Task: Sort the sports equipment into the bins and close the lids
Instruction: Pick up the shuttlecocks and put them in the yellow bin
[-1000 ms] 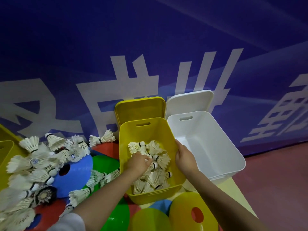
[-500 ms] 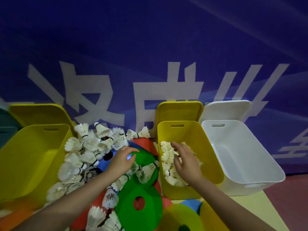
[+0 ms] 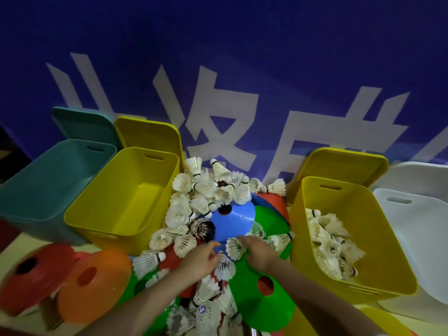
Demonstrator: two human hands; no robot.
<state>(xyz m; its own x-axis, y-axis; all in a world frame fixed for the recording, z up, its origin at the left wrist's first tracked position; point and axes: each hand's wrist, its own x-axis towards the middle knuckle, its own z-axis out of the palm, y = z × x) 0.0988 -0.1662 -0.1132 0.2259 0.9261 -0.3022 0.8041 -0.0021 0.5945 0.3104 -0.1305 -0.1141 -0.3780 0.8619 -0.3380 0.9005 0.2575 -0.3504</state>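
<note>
Reaching into the heap of shuttlecocks (image 3: 206,190), both hands work side by side at the near edge of the blue cone (image 3: 234,220). The right hand (image 3: 258,252) curls its grip around one shuttlecock (image 3: 234,248); whether the left hand (image 3: 200,259) holds anything I cannot tell. Beside them, the right yellow bin (image 3: 363,284) holds shuttlecocks, its lid (image 3: 339,163) propped behind.

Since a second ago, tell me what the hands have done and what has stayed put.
Both hands have left the right yellow bin. The left hand went first to the shuttlecock pile; the right hand followed and now closes on a shuttlecock beside the blue cone. The bin keeps its shuttlecocks, and the lids stay off, propped behind the bins.
</note>
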